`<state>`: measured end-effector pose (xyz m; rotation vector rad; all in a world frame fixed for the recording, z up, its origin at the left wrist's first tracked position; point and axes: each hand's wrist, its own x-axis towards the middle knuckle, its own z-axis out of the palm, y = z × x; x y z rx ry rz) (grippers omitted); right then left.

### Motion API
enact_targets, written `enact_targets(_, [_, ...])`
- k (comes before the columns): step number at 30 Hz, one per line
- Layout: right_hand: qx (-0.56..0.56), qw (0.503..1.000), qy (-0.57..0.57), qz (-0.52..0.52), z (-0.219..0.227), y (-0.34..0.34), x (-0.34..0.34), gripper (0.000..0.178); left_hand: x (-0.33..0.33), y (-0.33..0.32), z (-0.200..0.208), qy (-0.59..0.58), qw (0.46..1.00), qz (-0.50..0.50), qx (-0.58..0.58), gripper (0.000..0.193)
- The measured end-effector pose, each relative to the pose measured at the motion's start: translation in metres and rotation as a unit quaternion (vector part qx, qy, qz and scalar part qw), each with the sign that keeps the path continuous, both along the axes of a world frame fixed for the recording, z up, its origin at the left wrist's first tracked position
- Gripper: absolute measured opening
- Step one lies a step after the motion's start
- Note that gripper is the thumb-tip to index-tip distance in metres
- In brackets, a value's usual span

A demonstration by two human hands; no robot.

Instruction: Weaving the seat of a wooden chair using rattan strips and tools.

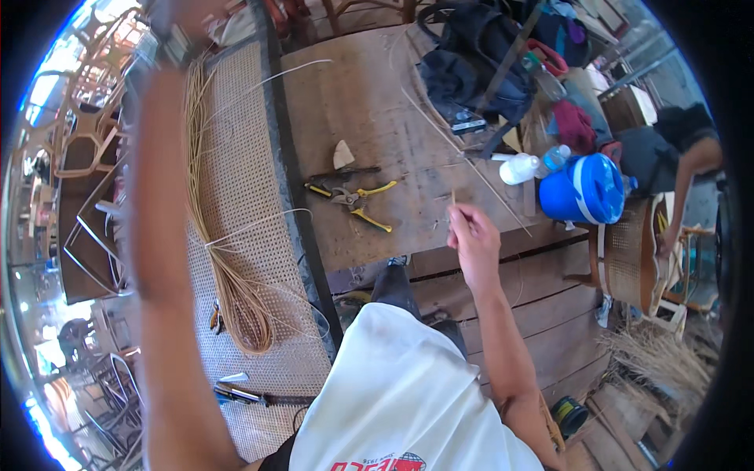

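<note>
Right hand (471, 235) pinches a thin cane strand (453, 198) just off the wooden counter's (377, 118) near edge.

Left hand (182, 17) is raised high at the top rim, blurred, grip impossible to tell. Between the arms lies the flat woven cane panel (243, 180), carrying a looped bundle of smooth cane strips (228, 267). Yellow-handled pliers (357, 200) rest on bare, scuffed boards, open planks around them.
</note>
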<state>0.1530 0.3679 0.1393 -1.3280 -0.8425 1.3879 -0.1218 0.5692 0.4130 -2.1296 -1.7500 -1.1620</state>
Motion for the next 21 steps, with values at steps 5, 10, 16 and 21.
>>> enact_targets(5, [-0.045,0.996,-0.07,0.034,-0.057,0.045,-0.04,0.016,0.012,-0.121,-0.276,-0.274,0.868,-0.145,-0.388,0.036])
enact_targets(10, [-0.053,0.975,-0.18,0.121,-0.116,0.024,-0.028,0.015,0.088,-0.198,-0.384,-0.605,0.626,-0.078,-0.485,0.044])
enact_targets(16, [-0.105,0.979,-0.124,0.123,-0.124,0.0,-0.023,0.014,0.132,-0.173,-0.414,-0.633,0.636,-0.037,-0.439,0.024])
enact_targets(21, [-0.204,0.967,-0.028,0.151,-0.117,-0.017,0.008,0.015,0.114,-0.12,-0.416,-0.716,0.621,-0.034,-0.317,0.015])
